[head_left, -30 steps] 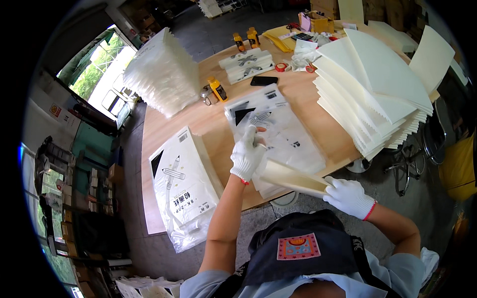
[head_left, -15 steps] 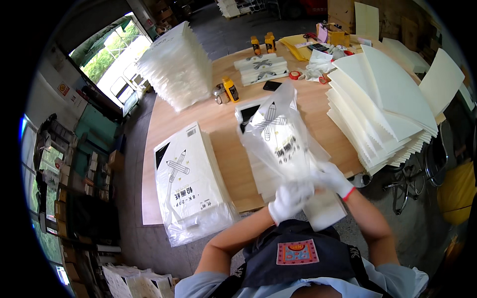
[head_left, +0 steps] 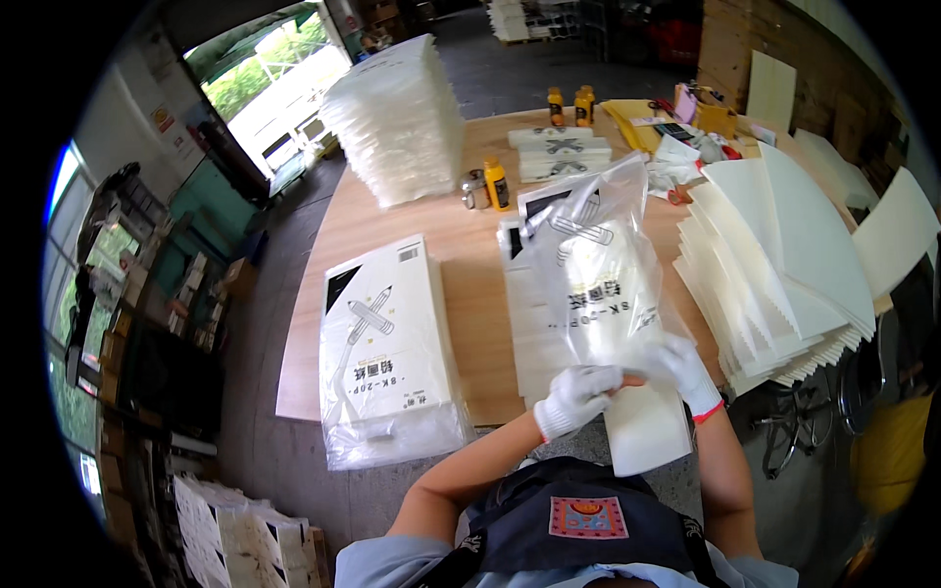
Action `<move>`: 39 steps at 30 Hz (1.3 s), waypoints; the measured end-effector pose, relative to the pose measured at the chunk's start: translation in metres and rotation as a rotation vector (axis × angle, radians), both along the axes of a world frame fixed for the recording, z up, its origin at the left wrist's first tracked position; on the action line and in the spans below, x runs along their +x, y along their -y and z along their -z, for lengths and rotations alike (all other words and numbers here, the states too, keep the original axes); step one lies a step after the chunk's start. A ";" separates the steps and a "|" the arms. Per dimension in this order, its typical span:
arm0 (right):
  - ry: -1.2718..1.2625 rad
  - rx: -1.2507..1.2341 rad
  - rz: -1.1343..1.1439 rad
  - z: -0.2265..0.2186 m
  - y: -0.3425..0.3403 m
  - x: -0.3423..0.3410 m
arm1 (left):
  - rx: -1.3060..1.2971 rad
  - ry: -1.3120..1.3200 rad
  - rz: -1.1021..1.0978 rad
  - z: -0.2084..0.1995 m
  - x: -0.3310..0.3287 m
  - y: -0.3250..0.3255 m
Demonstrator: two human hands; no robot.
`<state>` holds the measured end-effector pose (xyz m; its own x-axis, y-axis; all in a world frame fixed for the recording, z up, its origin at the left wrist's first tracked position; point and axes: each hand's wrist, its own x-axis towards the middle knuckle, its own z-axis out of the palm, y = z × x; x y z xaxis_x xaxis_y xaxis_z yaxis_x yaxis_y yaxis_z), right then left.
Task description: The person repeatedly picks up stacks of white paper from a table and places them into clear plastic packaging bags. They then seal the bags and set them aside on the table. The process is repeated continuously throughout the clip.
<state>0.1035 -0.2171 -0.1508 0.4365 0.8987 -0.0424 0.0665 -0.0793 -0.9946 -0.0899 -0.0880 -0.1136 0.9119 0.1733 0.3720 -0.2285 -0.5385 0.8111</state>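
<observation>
A clear plastic bag (head_left: pixel 635 211) with a stack of white drawing paper (head_left: pixel 649 431) partly inside lies at the table's front edge; the bare end of the paper sticks out toward me. Both my hands wear white gloves. My left hand (head_left: pixel 576 402) is closed in a pinch at the bag's mouth, one bare fingertip showing. My right hand (head_left: pixel 686 375) is closed on the right side of the mouth, its fingers partly blurred. More printed sheets (head_left: pixel 529 338) lie under the bag. To the left rests a pile of bagged drawing paper (head_left: pixel 377 343) with a crossed-pencil print.
A tall stack of clear bags (head_left: pixel 397 122) stands at the back left. A yellow bottle (head_left: pixel 497 184) and a glass jar (head_left: pixel 474 190) are mid-table. Rolled printed packs (head_left: pixel 564 157) lie behind them. Fanned white sheets (head_left: pixel 774 255) fill the right side. A wheeled chair (head_left: pixel 799 416) stands beyond.
The view has swung left. The bag's far end has swung right and now covers the phone. My hands stay at the mouth, the right one a little farther from the left.
</observation>
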 end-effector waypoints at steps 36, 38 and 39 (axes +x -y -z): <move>0.961 -0.533 -0.400 0.010 0.148 -0.113 | -0.400 -0.472 -0.393 0.059 -0.191 0.074; 1.144 -0.351 -0.482 0.018 0.135 -0.101 | -0.204 -0.368 -0.398 0.059 -0.170 0.061; 1.234 -0.254 -0.521 0.013 0.118 -0.093 | -0.104 -0.314 -0.400 0.058 -0.155 0.055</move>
<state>0.0106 -0.3350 -0.1634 -0.0736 0.9953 -0.0621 0.9718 0.0576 -0.2287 -0.2449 -0.1432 -0.1721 0.8317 0.5526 0.0536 0.2413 -0.4467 0.8615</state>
